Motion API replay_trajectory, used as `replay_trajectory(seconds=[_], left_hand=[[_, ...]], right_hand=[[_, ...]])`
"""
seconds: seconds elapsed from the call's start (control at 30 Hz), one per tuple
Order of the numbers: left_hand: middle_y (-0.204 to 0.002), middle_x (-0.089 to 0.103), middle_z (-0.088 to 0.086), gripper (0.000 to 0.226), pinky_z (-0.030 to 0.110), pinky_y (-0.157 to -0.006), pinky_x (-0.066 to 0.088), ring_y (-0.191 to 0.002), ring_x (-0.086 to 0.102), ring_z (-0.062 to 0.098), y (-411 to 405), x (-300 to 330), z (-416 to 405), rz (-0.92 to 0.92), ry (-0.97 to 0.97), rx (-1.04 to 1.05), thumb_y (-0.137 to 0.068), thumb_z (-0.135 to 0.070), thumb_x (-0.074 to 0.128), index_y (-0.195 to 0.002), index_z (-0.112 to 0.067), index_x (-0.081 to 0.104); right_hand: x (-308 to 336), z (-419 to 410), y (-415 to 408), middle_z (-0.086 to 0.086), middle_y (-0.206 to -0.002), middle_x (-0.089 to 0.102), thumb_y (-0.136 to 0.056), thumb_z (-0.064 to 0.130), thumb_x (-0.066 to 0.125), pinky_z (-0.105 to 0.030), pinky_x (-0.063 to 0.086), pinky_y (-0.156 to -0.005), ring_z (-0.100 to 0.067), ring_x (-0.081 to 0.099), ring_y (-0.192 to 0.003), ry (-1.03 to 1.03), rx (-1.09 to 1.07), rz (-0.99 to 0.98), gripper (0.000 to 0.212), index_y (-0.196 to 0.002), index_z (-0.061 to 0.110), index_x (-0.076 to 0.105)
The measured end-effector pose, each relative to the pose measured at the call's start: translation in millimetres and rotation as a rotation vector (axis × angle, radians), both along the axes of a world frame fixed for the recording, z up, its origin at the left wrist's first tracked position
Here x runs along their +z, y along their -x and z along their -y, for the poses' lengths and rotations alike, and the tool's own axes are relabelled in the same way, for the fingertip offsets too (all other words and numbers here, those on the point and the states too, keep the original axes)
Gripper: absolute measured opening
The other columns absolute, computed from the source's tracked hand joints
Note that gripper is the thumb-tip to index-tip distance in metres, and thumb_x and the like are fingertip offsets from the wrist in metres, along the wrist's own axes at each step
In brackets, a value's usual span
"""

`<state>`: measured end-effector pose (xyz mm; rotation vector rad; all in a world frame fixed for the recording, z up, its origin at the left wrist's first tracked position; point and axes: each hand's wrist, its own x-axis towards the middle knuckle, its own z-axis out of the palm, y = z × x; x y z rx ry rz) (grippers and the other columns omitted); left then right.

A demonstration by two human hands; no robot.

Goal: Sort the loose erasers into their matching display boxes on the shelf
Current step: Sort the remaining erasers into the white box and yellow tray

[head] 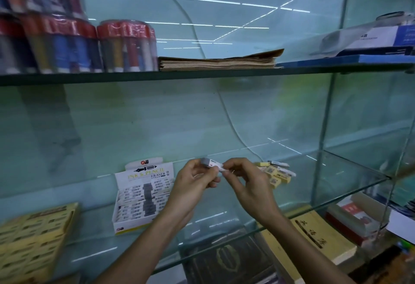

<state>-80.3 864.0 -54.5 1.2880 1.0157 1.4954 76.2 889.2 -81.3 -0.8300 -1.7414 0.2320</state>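
Glass shelf (336, 166) is carrying a white ink & pencil eraser box (143, 196), a yellow box (33, 238) and loose erasers (277, 171), while left hand (193, 184) and right hand (247, 180) are pinching a grey-white eraser (212, 163) above it, partly blocking the pile.

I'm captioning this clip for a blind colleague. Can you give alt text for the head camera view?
Both hands, left hand and right hand, hold one grey-and-white eraser above a glass shelf. An open ink and pencil eraser box stands left; loose yellow erasers lie right.
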Motion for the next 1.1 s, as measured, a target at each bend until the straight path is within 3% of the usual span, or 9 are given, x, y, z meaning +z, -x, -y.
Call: replay_trajectory(seconds=[0.1,0.23,0.37,0.73,1.03,1.1], left_hand=[[-0.094,0.074,0.016,0.019,0.027,-0.073,0.055,-0.080,0.072,0.022,15,3,7,0.040,-0.030,0.055,-0.092,-0.009,0.065,-0.110,-0.007,0.061],[-0.085,0.075,0.012,0.027,0.022,-0.072,0.056,-0.078,0.073,0.021,37,6,20,0.003,-0.117,0.163,-0.090,-0.009,0.067,-0.112,-0.021,0.057],[-0.083,0.076,0.011,0.026,0.024,-0.073,0.057,-0.076,0.073,0.020,56,6,27,-0.010,-0.151,0.214,-0.090,-0.008,0.066,-0.114,-0.018,0.060],[-0.086,0.075,0.012,0.028,0.024,-0.073,0.056,-0.079,0.075,0.022,98,15,39,-0.029,-0.168,0.293,-0.091,-0.005,0.064,-0.113,-0.022,0.060],[-0.082,0.067,0.007,0.031,0.042,-0.077,0.056,-0.071,0.068,0.027,176,35,47,-0.502,-0.206,0.267,-0.084,-0.001,0.069,-0.103,-0.023,0.058],[-0.082,0.066,0.002,0.032,0.036,-0.075,0.055,-0.070,0.065,0.018,184,34,47,-0.618,-0.221,0.229,-0.084,-0.002,0.069,-0.103,-0.026,0.060]], right_hand=[[4,3,18,0.010,-0.099,0.066,-0.089,0.020,0.067,-0.025,0.054,-0.078,-0.007,0.063,-0.089,-0.066,0.035,0.018,0.014,-0.102,0.021,0.064],[6,3,42,0.008,-0.096,0.067,-0.087,0.016,0.070,-0.030,0.054,-0.079,-0.011,0.064,-0.089,-0.080,0.101,-0.042,0.014,-0.100,0.016,0.067],[7,5,65,0.011,-0.095,0.066,-0.088,0.018,0.070,-0.032,0.054,-0.079,-0.012,0.065,-0.089,-0.090,0.155,-0.058,0.011,-0.098,0.016,0.068],[12,11,102,0.012,-0.100,0.064,-0.087,0.023,0.070,-0.015,0.049,-0.076,-0.007,0.061,-0.085,-0.102,0.204,0.037,0.016,-0.103,0.021,0.064],[12,-28,104,0.010,-0.090,0.066,-0.090,0.008,0.063,-0.006,0.042,-0.069,-0.001,0.059,-0.085,0.091,0.111,0.135,0.013,-0.098,0.018,0.065],[14,-36,105,0.009,-0.087,0.066,-0.090,0.008,0.063,-0.005,0.041,-0.068,-0.002,0.060,-0.082,0.113,0.086,0.139,0.012,-0.096,0.017,0.066]])
